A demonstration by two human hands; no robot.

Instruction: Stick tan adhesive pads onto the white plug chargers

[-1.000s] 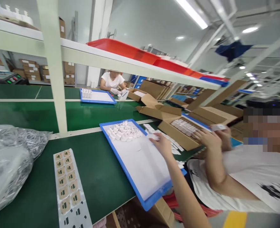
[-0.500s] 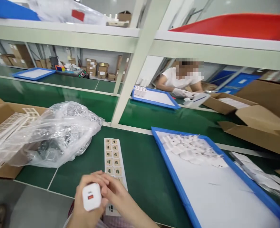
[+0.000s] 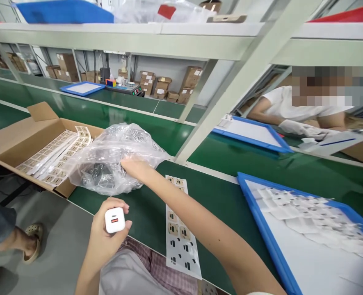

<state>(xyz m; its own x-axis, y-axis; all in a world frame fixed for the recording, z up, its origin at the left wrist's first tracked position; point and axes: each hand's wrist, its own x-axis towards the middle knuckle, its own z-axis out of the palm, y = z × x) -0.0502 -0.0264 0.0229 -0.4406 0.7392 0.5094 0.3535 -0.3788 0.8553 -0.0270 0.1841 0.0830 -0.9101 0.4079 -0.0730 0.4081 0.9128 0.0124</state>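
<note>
A white USB charger (image 3: 115, 220), with a small slot above a red-orange port, is gripped in my left hand (image 3: 102, 237). Its port face points up toward me. My right hand (image 3: 134, 166) reaches across to the clear plastic bag (image 3: 119, 141). The fingers are at the bag's mouth and covered by its film, so their pose is hidden. Through the film, the bag's contents are too blurred to name. Under my right forearm lies a sheet of stickers (image 3: 183, 268), partly covered by the arm; its near part has dark cut-out marks.
An open cardboard box (image 3: 65, 189) with several sticker sheets (image 3: 50, 153) stands left of the bag. At right, a blue-rimmed tray (image 3: 258, 221) holds many white pieces. A slanted post (image 3: 218, 110) rises behind the table. Across it, a gloved person (image 3: 304, 128) works beside another tray.
My right hand has left the charger and moved forward and left to the plastic bag. My left hand keeps the charger. The view has swung left.
</note>
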